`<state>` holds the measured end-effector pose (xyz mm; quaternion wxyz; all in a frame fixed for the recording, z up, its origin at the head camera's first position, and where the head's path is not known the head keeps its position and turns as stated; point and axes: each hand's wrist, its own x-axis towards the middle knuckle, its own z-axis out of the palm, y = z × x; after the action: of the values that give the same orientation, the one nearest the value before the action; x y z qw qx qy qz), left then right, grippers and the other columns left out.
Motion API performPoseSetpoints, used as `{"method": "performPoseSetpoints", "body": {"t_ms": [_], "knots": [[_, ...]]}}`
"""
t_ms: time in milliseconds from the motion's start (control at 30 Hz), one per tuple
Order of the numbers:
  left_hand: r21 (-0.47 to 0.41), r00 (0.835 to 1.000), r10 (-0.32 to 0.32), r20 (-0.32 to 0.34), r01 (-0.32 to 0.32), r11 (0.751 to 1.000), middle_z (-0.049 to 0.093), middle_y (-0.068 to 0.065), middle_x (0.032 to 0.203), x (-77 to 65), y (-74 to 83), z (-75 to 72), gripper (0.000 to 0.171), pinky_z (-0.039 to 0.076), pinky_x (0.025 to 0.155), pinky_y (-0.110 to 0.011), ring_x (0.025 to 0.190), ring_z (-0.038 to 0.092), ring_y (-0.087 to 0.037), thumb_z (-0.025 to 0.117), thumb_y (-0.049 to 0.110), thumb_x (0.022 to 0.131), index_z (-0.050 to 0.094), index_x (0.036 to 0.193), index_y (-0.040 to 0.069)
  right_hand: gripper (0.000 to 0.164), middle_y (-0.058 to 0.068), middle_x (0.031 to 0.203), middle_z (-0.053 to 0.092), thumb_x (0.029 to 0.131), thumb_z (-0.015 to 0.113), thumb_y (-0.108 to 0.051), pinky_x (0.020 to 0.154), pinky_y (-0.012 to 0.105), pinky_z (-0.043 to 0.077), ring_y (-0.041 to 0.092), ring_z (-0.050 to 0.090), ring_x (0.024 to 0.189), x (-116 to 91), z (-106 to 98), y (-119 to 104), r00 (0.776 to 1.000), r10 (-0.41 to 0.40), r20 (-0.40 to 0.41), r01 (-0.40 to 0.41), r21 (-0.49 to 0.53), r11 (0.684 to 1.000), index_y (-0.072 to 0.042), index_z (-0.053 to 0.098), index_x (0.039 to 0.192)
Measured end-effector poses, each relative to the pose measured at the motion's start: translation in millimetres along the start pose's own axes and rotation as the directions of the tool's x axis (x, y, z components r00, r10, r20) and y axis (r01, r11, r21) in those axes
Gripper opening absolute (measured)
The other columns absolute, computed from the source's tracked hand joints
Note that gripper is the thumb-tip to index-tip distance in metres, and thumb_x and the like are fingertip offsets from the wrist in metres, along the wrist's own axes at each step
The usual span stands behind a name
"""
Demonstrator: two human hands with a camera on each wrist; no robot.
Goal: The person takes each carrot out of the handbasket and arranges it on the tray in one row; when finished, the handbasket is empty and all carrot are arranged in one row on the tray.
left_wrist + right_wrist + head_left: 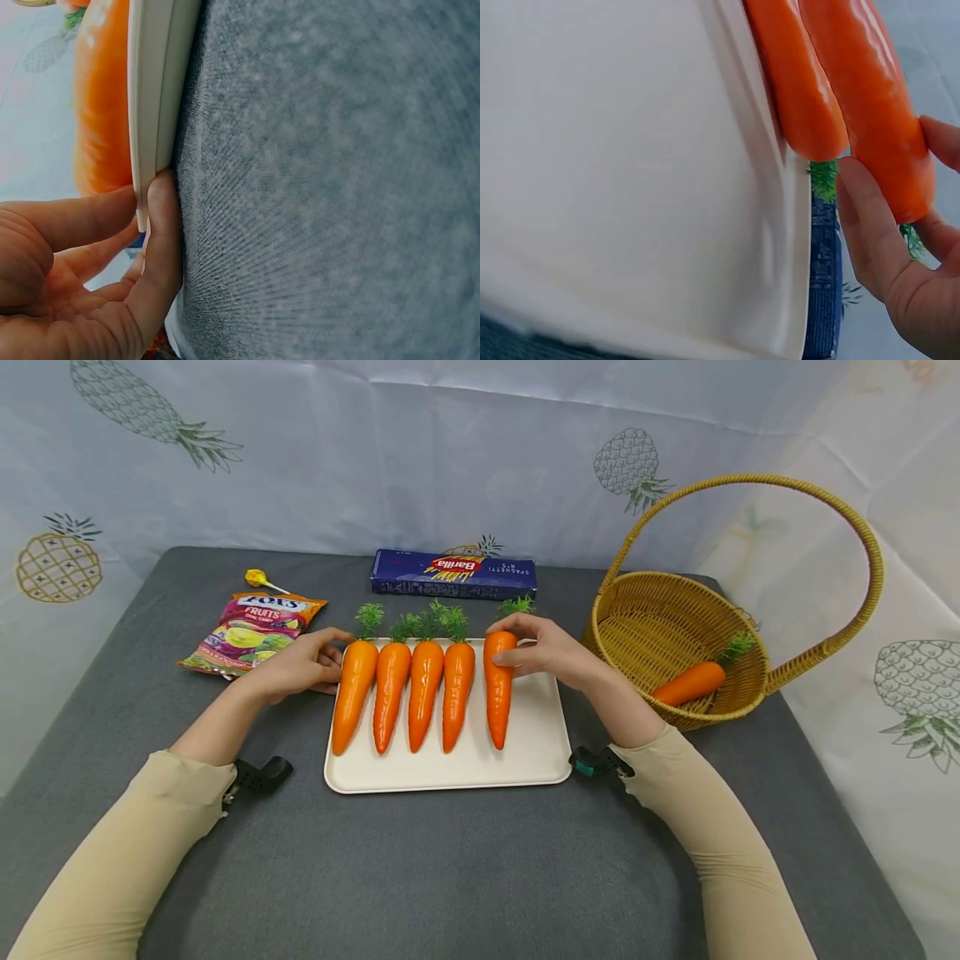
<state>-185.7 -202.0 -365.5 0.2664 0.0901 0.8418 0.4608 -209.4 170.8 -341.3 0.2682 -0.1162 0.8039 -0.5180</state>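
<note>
My left hand pinches the left edge of a cream tray. In the left wrist view the thumb lies over the tray's rim and a finger lies beneath it. A carrot with a green top is gripped near its thick end by my right hand, above the tray's right half. Several other carrots lie side by side on the tray, tips toward me. The right wrist view shows the held carrot between thumb and fingers, raised above the tray.
At right stands a woven basket with a tall handle and one carrot inside. Behind the tray lies a blue spaghetti box. A candy bag and a yellow lollipop lie at back left.
</note>
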Motion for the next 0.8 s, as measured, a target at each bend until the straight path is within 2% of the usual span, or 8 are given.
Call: {"method": "performPoseSetpoints", "body": {"t_ms": [300, 567, 800], "knots": [[-0.003, 1.0, 0.003, -0.001, -0.003, 1.0, 0.047, -0.017, 0.11, 1.1, -1.8, -0.5, 0.06, 0.06, 0.074, -0.023, 0.086, 0.055, -0.014, 0.049, 0.0, 0.097, 0.024, 0.15, -0.006, 0.05, 0.014, 0.123, 0.053, 0.089, 0.071, -0.021, 0.085, 0.038, 0.062, 0.027, 0.063, 0.107, 8, 5, 5, 0.998, 0.055, -0.021, -0.055, -0.037, 0.998, -0.014, 0.055, 0.135], [-0.006, 1.0, -0.001, 0.001, 0.001, 1.0, 0.046, -0.017, 0.11, -0.4, 0.3, -1.1, 0.058, 0.061, 0.076, -0.023, 0.086, 0.056, -0.014, 0.048, 0.0, 0.097, 0.025, 0.15, -0.004, 0.048, 0.014, 0.123, 0.052, 0.089, 0.071, -0.021, 0.085, 0.039, 0.062, 0.027, 0.061, 0.107, 13, 9, 3, 0.997, 0.083, 0.005, -0.082, -0.072, 0.994, -0.014, 0.055, 0.134], [-0.007, 1.0, 0.003, 0.004, -0.003, 1.0, 0.047, -0.017, 0.11, 0.4, 0.2, -1.3, 0.059, 0.061, 0.076, -0.024, 0.087, 0.056, -0.014, 0.048, 0.0, 0.097, 0.025, 0.15, -0.005, 0.049, 0.014, 0.12, 0.056, 0.088, 0.072, -0.025, 0.081, 0.034, 0.06, 0.024, 0.06, 0.1, 16, 15, 3, 0.994, 0.107, -0.007, -0.107, -0.14, 0.984, -0.015, 0.056, 0.134]]}}
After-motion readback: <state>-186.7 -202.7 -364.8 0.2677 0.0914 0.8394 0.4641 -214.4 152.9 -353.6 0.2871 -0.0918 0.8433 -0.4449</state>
